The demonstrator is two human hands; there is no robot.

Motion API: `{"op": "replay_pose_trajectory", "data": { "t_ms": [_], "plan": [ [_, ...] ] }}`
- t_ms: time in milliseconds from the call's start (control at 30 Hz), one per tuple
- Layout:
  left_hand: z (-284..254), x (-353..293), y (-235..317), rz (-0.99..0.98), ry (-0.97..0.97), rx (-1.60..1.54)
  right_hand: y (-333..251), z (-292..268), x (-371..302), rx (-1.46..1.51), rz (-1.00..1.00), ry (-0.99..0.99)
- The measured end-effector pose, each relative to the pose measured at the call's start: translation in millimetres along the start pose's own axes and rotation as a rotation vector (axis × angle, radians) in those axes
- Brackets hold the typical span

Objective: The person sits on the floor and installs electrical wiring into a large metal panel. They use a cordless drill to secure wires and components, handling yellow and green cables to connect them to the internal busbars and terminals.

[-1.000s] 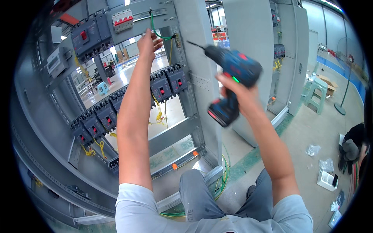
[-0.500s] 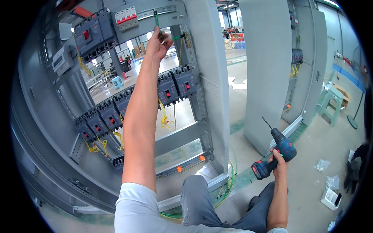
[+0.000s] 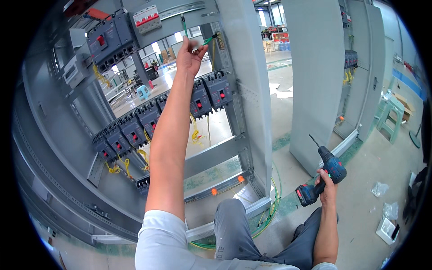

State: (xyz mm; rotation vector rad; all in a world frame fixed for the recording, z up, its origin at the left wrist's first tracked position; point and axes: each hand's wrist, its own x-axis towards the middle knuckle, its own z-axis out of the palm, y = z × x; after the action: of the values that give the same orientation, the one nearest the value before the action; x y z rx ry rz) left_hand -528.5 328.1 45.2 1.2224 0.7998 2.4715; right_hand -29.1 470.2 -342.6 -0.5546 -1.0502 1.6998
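Note:
My left hand (image 3: 191,57) is raised inside the grey cabinet, its fingers closed on a short green wire (image 3: 185,28). One dark-tipped end points up beside the metal rail; the other runs to the brass terminal strip (image 3: 220,40) on the right upright. Down at the right, my right hand (image 3: 329,188) grips a dark blue cordless drill (image 3: 333,166) by its handle, the bit pointing up and away to the left. Below my left hand is a row of dark circuit breakers (image 3: 199,100) with red switches. A white breaker with red levers (image 3: 147,20) sits up to the left.
Yellow wires (image 3: 195,135) hang from the breakers. Coiled green-yellow wire (image 3: 271,216) lies on the floor by the cabinet base. Another grey cabinet panel (image 3: 312,90) stands to the right, with a green stool (image 3: 390,116) beyond. Plastic bags and a white box (image 3: 386,230) lie at far right.
My left hand has shifted slightly down and right relative to the rail, still on the green wire. The whole view has moved a little. The drill stays in my right hand.

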Motion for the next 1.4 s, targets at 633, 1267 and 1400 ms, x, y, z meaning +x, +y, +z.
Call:
{"op": "replay_pose_trajectory", "data": {
  "t_ms": [633,1267,1400],
  "plan": [
    [3.6,23.3,60.1,-0.014,0.025,0.434,8.7,-4.1,3.1,0.009,0.039,0.055],
    [41.2,11.2,67.4,0.245,0.069,0.968,14.0,-11.5,8.6,-0.038,0.049,0.055],
    [32.2,26.5,83.8,0.263,0.002,1.057,18.4,-10.5,7.9,-0.045,0.065,0.055]
  ]
}}
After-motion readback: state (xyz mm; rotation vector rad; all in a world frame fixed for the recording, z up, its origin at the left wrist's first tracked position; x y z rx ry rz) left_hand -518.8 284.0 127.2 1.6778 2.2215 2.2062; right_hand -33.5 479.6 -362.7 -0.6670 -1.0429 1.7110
